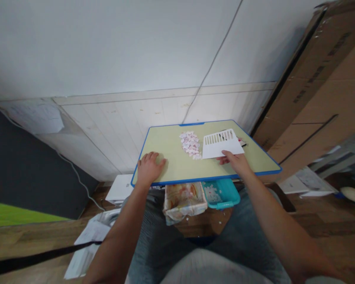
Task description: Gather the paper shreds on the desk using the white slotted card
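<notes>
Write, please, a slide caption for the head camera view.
Right hand holding a slotted white sheet beside a heap of small pale pieces, left hand resting on the blue-edged table.

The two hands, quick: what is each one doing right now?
Left hand: open, palm down on the table, nothing visible held.
Right hand: closed on the white slotted card, thumb on top.

"Place type?"
"Small workshop corner or home handwork spot; cannot tell which."
"Evidence of work?"
"Desk (171, 169), one, blue-edged, bearing heaped pale pieces (190, 144). Lined bin (169, 211) and turquoise bin (225, 204), below its near edge. Printed cardboard (322, 86), large, at right."
"Evidence of home?"
"Wood-look floor (310, 232); white panelled wall (127, 138), marked; grey cable (214, 59), loosely run down it."
</notes>
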`<action>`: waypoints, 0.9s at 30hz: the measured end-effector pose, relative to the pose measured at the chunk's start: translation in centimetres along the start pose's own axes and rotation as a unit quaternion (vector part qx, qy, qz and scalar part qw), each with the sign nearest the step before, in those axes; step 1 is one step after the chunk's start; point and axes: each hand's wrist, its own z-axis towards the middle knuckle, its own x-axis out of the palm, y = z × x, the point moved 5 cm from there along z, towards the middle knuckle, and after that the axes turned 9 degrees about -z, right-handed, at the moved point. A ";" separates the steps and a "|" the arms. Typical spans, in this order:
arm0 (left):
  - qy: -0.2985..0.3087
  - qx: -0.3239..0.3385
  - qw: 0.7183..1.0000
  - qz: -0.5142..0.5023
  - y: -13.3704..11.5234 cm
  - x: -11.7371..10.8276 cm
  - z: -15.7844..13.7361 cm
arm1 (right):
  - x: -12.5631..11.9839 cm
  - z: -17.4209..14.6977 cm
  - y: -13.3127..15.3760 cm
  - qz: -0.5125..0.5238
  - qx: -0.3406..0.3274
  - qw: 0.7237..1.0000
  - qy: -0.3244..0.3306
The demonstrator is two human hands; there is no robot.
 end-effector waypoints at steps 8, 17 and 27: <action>-0.001 -0.001 1.000 0.006 0.4 0.0 0.2 | 0.4 -0.4 0.5 0.044 0.010 0.999 -0.010; -0.008 0.012 1.000 0.012 1.0 0.2 0.5 | -0.6 0.0 0.0 0.050 0.009 0.998 -0.041; -0.002 0.003 1.000 0.019 0.5 -0.1 0.5 | -0.9 0.1 -0.3 0.069 0.011 0.995 -0.065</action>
